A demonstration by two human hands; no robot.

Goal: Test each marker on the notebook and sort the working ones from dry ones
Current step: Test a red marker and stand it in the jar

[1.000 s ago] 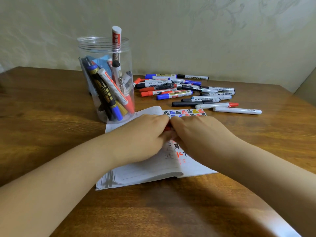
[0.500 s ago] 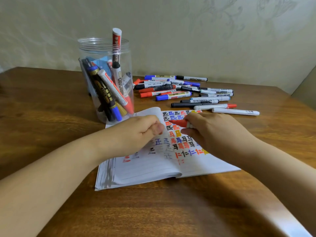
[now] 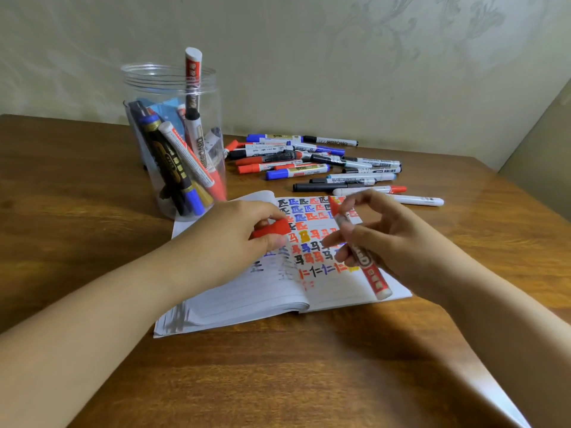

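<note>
The uncapped marker [image 3: 360, 257] is held by the right hand [image 3: 380, 242], tip pointing away over the notebook [image 3: 340, 291]; its cap [image 3: 272, 229] is pinched in the left hand [image 3: 234, 239].

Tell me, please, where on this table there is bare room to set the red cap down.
Bare wood lies left of the clear jar, along the table edge in front of the notebook, and right of it. Behind the notebook it is crowded with the marker pile.

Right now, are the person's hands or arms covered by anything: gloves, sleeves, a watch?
No. The left hand and right hand are bare, without gloves or visible rings. Both forearms are uncovered to the frame edge, with no sleeves, watch or bracelet showing.
</note>
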